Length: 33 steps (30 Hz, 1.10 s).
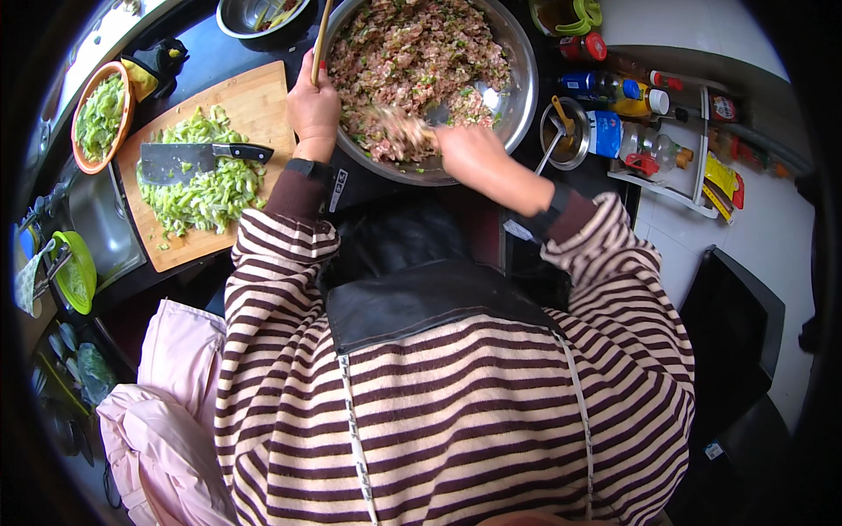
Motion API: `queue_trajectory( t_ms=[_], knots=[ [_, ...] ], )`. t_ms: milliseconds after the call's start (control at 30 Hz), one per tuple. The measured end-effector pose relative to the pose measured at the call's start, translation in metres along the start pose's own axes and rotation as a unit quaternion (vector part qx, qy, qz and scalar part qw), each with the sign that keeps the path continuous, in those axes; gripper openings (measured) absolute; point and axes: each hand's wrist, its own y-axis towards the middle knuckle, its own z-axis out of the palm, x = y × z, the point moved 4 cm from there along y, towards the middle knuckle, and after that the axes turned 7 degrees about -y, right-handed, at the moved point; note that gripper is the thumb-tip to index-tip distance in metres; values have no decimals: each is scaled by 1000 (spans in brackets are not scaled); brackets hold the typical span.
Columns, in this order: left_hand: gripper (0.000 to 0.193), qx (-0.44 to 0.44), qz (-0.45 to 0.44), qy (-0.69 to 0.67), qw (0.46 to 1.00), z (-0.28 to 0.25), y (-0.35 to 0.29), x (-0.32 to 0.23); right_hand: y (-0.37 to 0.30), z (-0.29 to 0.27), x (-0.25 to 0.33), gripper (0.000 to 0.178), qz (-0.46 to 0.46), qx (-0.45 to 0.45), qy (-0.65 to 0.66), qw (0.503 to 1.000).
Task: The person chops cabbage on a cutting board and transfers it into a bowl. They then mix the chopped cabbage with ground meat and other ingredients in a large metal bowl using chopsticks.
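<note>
Left hand [315, 110] clasping stick [323, 33], blurred right hand [478, 158] — apparently gripping a utensil [430, 138], minced meat [417, 53] in bowl [525, 81]

Room to pass over cutting board [263, 92], top right; left hand [314, 110] plugs gap to steel bowl [524, 83]; cup [578, 156], bottles [596, 86] crowd its right.

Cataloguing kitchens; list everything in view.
Large bowl: 1, silver, top
Mince: 1, pink, in bowl
Stick: 1, tan, left hand
Cutting board: 1, tan, left
Greens: 2 heaps, green, left
Cleaver: 1, grey, on greens
Round bowl: 1, orange, far left
Small bowl: 1, silver, top
Sink: 1, silver, left
Basket: 1, green, left
Cup: 1, silver, right
Bottles: several, mixed, right
Garment: 1, pink, lower left
Left hand: 1, bare, bowl's left
Right hand: 1, bare, over rim
</note>
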Motion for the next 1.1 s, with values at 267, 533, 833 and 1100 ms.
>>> queue_trajectory(
  t_ms=[267, 533, 833, 1100],
  knots=[
    [30, 4, 7, 30, 1000, -1, 1, 1, 70, -63, -109, 23, 108, -135, -61, 983],
    [32, -19, 28, 2, 999, 1, 3, 3, -32, 11, -54, 18, 66, 42, 4, 997],
    [31, -9, 35, 0, 999, 0, 2, 0, 70, -63, -57, 19, -41, -140, -98, 984],
    [31, 3, 13, 24, 1000, -1, 2, 0, 12, -29, -125, 20, 114, -8, -121, 986]
  ],
)
